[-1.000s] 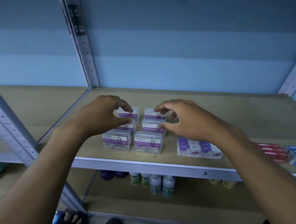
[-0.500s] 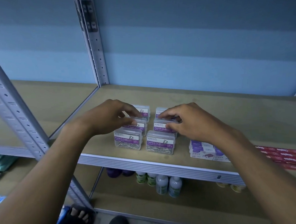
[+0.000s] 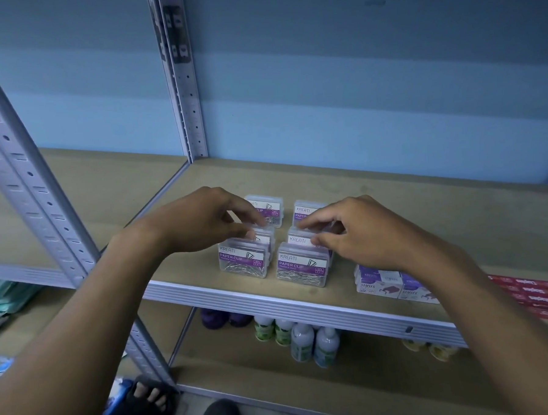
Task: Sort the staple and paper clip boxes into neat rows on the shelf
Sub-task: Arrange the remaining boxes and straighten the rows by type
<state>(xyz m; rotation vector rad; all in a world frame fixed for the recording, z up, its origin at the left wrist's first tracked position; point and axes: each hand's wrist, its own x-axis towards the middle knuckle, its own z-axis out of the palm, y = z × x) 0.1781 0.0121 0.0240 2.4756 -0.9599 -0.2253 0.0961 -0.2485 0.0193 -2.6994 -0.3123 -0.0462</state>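
Several clear paper clip boxes with purple labels stand in two columns on the wooden shelf (image 3: 393, 207). The front left box (image 3: 242, 262) and front right box (image 3: 301, 266) face me. My left hand (image 3: 200, 219) pinches the middle left box (image 3: 265, 236) between thumb and fingers. My right hand (image 3: 359, 231) pinches the middle right box (image 3: 298, 237) the same way. The back boxes (image 3: 272, 205) stand just behind. White and purple staple boxes (image 3: 387, 282) lie to the right, partly under my right forearm. Red staple boxes (image 3: 537, 295) lie at the far right.
Grey perforated uprights stand at the back (image 3: 182, 85) and at the front left (image 3: 27, 195). Small bottles (image 3: 308, 338) and purple items (image 3: 221, 318) fill the shelf below. A sandalled foot (image 3: 149, 398) shows on the floor. Another shelf bay extends to the left.
Both hands came back from the rear pair of boxes to the middle pair and closed their fingers on them. The camera shifted left and slightly closer.
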